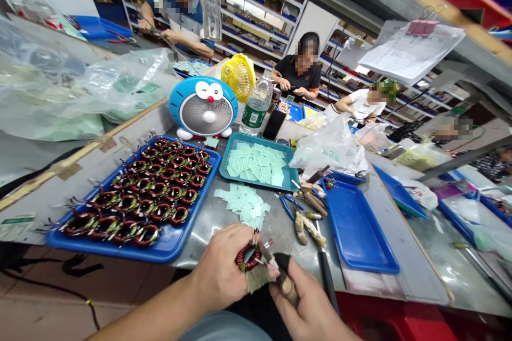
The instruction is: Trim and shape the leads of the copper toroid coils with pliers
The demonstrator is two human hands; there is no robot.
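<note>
Low in the middle, my left hand (219, 266) is closed around a toroidal coil (241, 259) wound with dark red copper wire, its wire leads sticking up. My right hand (310, 301) meets it from the right, wrapped around a tool with a worn, brownish handle (288, 289); the tool's kind is hidden. Greyish cloth-like wrapping shows on fingers of both hands, close to the leads. Just beyond lies a loose pile of pale green sheets (246, 205). More such coils (148, 186) fill a blue tray (170, 248) on the left.
A teal tray (294, 178) of green sheets sits behind the pile. Pliers (299, 224) and other hand tools lie right of it, beside another blue tray (360, 224). A blue cartoon fan (208, 109) and plastic bottle (256, 106) stand behind. Several people work at benches beyond.
</note>
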